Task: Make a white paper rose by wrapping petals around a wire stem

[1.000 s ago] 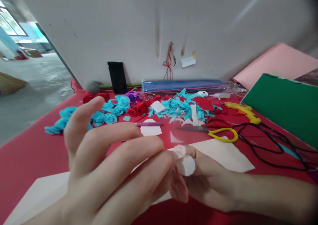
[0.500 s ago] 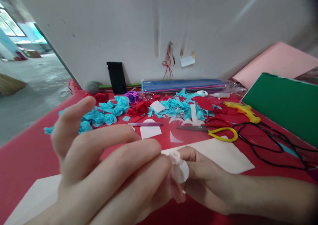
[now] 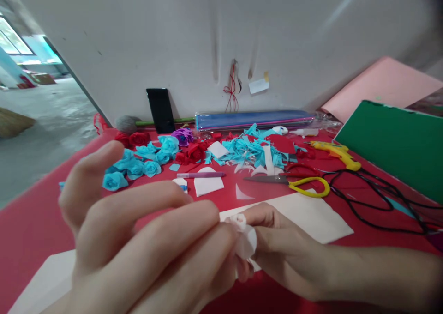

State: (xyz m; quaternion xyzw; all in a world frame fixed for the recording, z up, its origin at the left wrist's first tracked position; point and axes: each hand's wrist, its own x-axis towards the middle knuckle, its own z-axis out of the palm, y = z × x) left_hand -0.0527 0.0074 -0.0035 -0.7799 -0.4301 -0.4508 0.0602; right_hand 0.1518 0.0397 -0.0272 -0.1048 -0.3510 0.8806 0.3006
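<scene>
A small white paper flower [image 3: 245,241], its strip curled round at the top, is pinched between both hands above the red table [image 3: 194,300]. My left hand [image 3: 152,240] grips it from the left with its fingers bent, and their backs hide part of the thumb and the flower's base. From the right, the thumb and forefinger of my right hand [image 3: 287,247] close on the flower's edge. Below and behind the hands lies a sheet of cream paper [image 3: 314,217].
Blue paper roses [image 3: 134,166], red roses [image 3: 194,152] and blue scraps [image 3: 245,150] lie behind the hands. Nearer are a purple pen [image 3: 200,175] and yellow-handled scissors [image 3: 308,186]. At right are a yellow glue gun [image 3: 335,153], black cord [image 3: 367,203] and a green board [image 3: 398,143].
Both hands and the white flower have shifted slightly left, and the flower has turned a little. The view has moved slightly too. Both hands keep their hold.
</scene>
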